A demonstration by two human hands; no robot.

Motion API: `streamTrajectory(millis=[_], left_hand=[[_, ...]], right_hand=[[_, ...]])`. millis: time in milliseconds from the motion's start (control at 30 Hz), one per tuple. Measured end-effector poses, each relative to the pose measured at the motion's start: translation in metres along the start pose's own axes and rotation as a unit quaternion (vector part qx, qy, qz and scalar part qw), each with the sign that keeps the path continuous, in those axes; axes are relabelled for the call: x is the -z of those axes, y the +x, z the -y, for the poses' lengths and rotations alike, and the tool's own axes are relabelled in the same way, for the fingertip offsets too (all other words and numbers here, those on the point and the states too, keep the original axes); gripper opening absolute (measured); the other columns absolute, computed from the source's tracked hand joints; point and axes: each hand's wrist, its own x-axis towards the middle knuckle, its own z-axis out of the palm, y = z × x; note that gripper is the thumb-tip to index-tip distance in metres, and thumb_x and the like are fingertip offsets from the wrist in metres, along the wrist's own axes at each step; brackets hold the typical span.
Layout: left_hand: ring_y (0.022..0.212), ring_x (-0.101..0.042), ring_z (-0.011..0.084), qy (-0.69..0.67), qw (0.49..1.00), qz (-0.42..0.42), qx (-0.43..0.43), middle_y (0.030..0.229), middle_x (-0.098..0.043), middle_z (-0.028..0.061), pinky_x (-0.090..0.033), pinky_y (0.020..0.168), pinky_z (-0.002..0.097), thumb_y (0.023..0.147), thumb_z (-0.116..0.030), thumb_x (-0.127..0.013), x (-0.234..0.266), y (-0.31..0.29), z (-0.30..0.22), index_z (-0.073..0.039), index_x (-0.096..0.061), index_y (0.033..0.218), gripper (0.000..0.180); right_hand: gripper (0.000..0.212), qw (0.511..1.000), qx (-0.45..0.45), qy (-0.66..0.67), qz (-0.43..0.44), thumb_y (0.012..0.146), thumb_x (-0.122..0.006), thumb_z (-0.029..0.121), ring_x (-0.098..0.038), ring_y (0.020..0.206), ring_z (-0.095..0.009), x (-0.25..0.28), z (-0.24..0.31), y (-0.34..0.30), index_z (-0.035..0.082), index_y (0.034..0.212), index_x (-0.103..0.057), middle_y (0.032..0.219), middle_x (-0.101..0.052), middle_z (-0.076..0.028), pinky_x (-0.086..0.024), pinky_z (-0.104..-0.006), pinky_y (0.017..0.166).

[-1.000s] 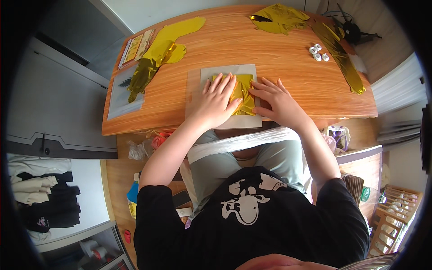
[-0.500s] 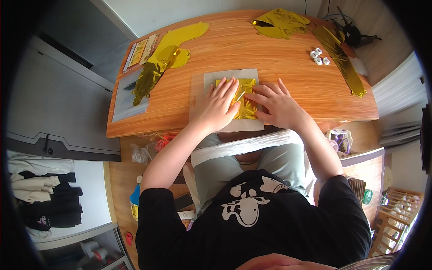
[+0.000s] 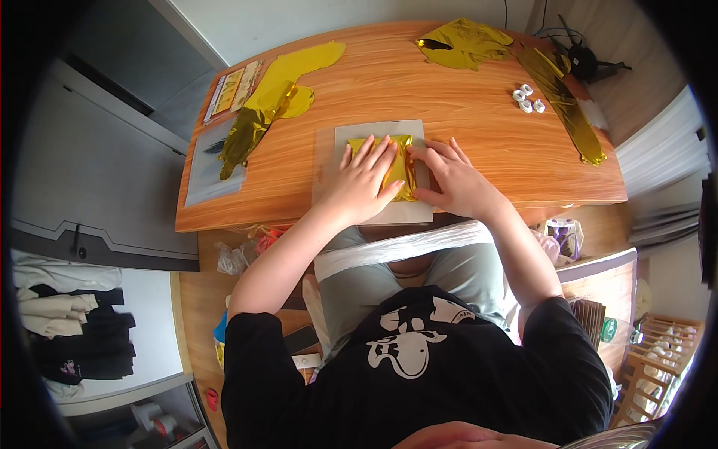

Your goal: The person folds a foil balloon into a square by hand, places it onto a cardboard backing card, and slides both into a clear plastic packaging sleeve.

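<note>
A folded piece of shiny gold foil (image 3: 396, 170) lies on a grey board (image 3: 378, 129) at the table's near edge. My left hand (image 3: 362, 181) rests flat on the foil's left part, fingers stretched out and covering much of it. At the foil's right edge, my right hand (image 3: 462, 181) touches it with index finger and thumb held well apart; its other fingers are spread. Part of the foil between the hands catches the light.
Flat gold foil shapes lie at the table's left (image 3: 299, 67), back (image 3: 467, 45) and right (image 3: 565, 105). Several small white rolls (image 3: 526, 97) sit near the right one. A black device (image 3: 583, 60) with antennas stands at the back right corner. Printed sheets (image 3: 217, 161) lie at left.
My right index finger and thumb have shifted slightly left, with the foil's right edge now straighter beside them. A bright streak on the foil is gone. My left hand stays flat on it.
</note>
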Motion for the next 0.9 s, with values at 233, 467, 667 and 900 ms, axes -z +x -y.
streamTrajectory(millis=[233,467,667,900], left_hand=[[0.155,-0.026,0.0368,0.02,1.0,-0.003,-0.003,0.167,-0.031,0.0132,-0.02,0.124,0.0626,0.105,-0.051,-0.048,-0.004,0.0,-0.005,-0.01,-0.034,0.16,0.07],[0.154,-0.028,0.0381,0.019,1.0,-0.02,-0.012,0.166,-0.033,0.0143,-0.021,0.123,0.0632,0.104,-0.05,-0.049,-0.007,0.001,-0.004,-0.01,-0.035,0.159,0.069],[0.153,-0.03,0.0391,0.027,0.999,-0.025,-0.014,0.164,-0.036,0.0153,-0.023,0.122,0.0632,0.104,-0.05,-0.05,-0.005,0.0,-0.006,-0.009,-0.036,0.157,0.069],[0.154,-0.029,0.038,0.023,0.999,-0.025,-0.009,0.166,-0.034,0.0145,-0.021,0.123,0.0626,0.104,-0.051,-0.05,-0.006,-0.001,-0.002,-0.009,-0.034,0.159,0.071]], right_hand=[[0.084,0.999,-0.017,-0.028,0.003,0.079,-0.084,0.042,-0.038,0.147,-0.036,0.015,-0.004,0.009,0.011,0.147,-0.046,0.147,-0.052,-0.017,-0.014,-0.0578,0.128],[0.093,0.996,-0.017,-0.074,0.049,0.072,-0.086,0.056,-0.035,0.15,-0.032,0.02,-0.007,0.017,0.014,0.146,-0.047,0.15,-0.053,-0.009,-0.007,-0.0562,0.13],[0.096,0.993,-0.008,-0.098,0.06,0.071,-0.082,0.066,-0.035,0.15,-0.032,0.02,-0.009,0.02,0.014,0.145,-0.049,0.151,-0.053,-0.007,-0.005,-0.0563,0.13],[0.116,0.988,-0.001,-0.122,0.091,0.07,-0.072,0.081,-0.029,0.154,-0.032,0.022,-0.011,0.019,0.015,0.159,-0.041,0.163,-0.042,-0.007,-0.004,-0.0572,0.129]])
